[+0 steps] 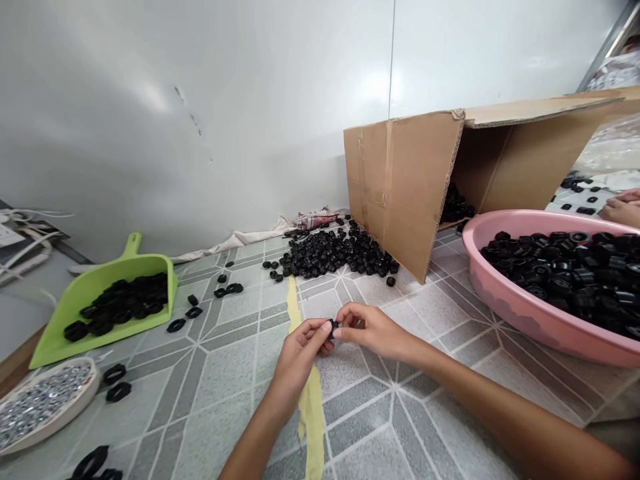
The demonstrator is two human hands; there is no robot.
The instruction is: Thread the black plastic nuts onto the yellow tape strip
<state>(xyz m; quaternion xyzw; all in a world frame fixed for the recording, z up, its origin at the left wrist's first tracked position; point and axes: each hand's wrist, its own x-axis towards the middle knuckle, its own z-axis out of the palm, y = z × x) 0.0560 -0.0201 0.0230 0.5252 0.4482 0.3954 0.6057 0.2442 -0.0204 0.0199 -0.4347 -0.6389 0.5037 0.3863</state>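
Observation:
My left hand (306, 341) pinches a small black plastic part (333, 327) between thumb and fingertips, above the patterned table covering. From the other side my right hand (367, 327) closes its thumb and forefinger on the same part. The fingers hide most of it, so its exact kind is unclear. Beyond my hands lies a loose heap of small black parts (330, 253). Left of them, several black rings (176, 325) are scattered on the covering.
A green dustpan (173, 267) holds black rings; below it sits a white dish (90, 393) of small shiny metal pieces. At right stand a tipped cardboard box (400, 180) and a pink basin (525, 320) full of black parts. Another person's hand (623, 208) shows beyond the basin.

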